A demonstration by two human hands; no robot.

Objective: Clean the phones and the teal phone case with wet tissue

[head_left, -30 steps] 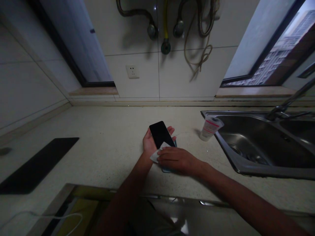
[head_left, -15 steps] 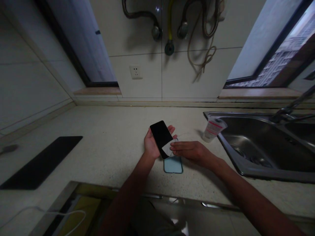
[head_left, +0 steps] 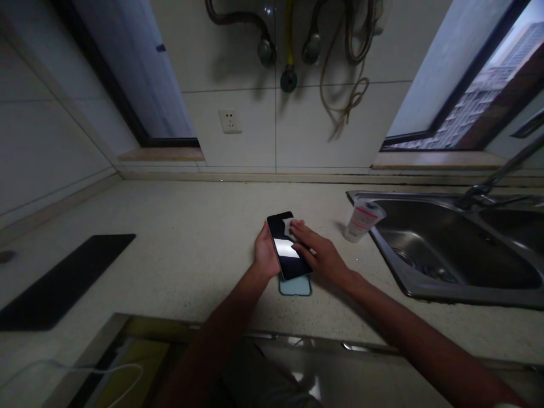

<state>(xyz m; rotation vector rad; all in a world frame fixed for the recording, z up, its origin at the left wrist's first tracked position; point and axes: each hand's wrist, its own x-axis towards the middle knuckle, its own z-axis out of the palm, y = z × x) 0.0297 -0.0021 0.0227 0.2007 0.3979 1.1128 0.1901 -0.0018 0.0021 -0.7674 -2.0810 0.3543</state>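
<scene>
Phone in the left hand, white cloth under the right hand

The right hand's fingers are nearly straight, with the thumb set apart from them on the side toward the body. Their tips have hold of the small white cloth, which lies flat against the dark screen near the phone's far end. The left hand holds the phone from below and from its left side, the thumb along that edge; how far the other fingers bend underneath is hidden. A bright reflection crosses the screen just beside the right thumb.

Closer to the body than the fingers, a light blue phone case lies on the counter, its far part covered by the phone. Whether the two touch is unclear.

To the right of the fingers, a clear plastic cup with red markings stands just beside the steel sink, whose faucet rises farther off. Well to the left lies a flat black panel, with a white cable nearer the body. Beyond the fingers, a socket sits on the tiled wall, below several hoses.
</scene>
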